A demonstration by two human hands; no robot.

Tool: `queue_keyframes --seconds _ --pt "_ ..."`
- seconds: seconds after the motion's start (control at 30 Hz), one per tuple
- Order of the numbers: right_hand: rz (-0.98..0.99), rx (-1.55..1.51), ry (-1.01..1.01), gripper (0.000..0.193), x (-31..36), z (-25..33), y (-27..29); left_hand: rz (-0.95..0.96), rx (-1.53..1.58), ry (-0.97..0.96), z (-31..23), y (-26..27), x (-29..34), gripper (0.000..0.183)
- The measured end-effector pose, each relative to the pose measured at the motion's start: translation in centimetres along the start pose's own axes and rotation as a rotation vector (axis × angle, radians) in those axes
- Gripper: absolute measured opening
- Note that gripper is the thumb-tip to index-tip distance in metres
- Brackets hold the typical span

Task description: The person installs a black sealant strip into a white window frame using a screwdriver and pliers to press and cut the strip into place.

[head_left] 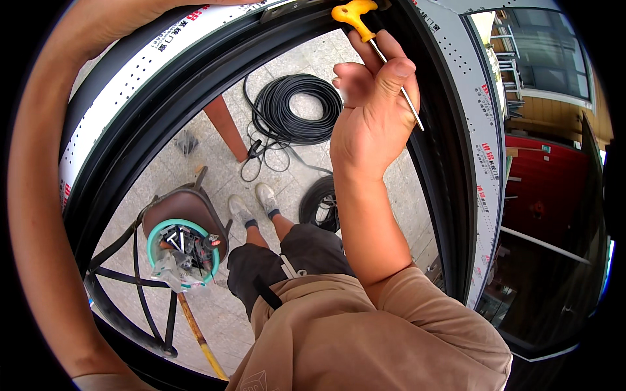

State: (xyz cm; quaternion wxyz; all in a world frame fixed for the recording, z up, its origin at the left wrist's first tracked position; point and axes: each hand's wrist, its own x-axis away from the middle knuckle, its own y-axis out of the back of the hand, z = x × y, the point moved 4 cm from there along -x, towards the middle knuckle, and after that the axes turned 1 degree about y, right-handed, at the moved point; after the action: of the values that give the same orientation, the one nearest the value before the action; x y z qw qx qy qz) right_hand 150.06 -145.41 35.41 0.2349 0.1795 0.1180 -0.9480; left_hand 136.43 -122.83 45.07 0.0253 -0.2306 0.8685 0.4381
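Observation:
My right hand point(370, 127) is raised at the upper right, its fingers closed around a T-handle hex key point(356, 14). The tool has a yellow handle and a thin metal shaft that slants down past my thumb. Around and behind the hand runs a black window frame point(450, 169), its outer faces covered in pale printed film. My left arm point(39, 215) curves up the left side to the frame's top member. Only a sliver of my left hand point(225, 2) shows at the upper edge, beside a metal fitting point(290, 8); its fingers are largely cut off.
A coil of black cable point(261, 107) lies on the tiled floor, with a second black coil point(313, 202) nearer. A brown chair point(189, 202) holds a teal bucket point(151, 244) of tools and hardware. A reddish-brown post point(225, 127) stands beyond the chair.

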Motion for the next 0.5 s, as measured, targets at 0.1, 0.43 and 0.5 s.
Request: queue_keyframes --seconds 0.1,0.43,0.5 --pt "-0.074 -0.165 -0.134 0.065 -0.1 0.5 0.0 -0.042 -0.040 -0.013 -0.2 -0.2 0.4 0.050" --pt "0.008 0.042 0.030 0.057 -0.8 1.5 -0.7 -0.044 -0.099 -0.003 -0.7 -0.2 0.4 0.050" --pt "0.057 -0.014 0.032 0.055 -0.4 1.1 -0.5 -0.039 -0.078 0.003 -0.7 -0.3 0.5 0.050"
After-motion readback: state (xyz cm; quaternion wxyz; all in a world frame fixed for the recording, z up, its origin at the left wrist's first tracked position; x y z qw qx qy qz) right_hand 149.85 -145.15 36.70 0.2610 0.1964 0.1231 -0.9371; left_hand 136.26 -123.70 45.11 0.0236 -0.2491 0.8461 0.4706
